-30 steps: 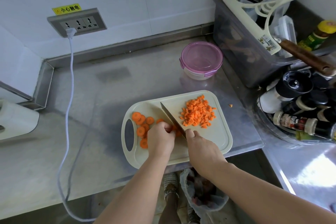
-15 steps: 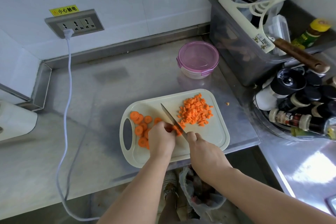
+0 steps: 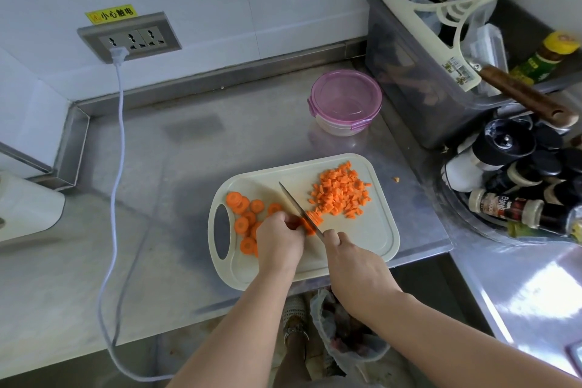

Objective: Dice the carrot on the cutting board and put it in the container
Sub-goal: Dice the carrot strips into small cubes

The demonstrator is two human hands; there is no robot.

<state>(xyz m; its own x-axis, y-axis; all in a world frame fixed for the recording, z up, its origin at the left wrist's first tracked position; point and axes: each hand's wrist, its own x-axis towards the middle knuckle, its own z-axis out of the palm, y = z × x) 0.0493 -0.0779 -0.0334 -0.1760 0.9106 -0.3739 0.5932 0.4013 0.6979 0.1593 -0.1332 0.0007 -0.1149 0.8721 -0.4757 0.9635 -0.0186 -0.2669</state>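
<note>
About half done: diced pile on cutting board's right end, carrot rounds uncut at its left. The left hand pins some carrot rounds; right hand grips knife. The container, lidded, near worktop's back edge, apparently unfilled.

Half-diced carrot under knife (lidded container beyond)

Wall socket w/ white cord, far left of left hand; grey bin, spice bottles right of right hand.
</note>
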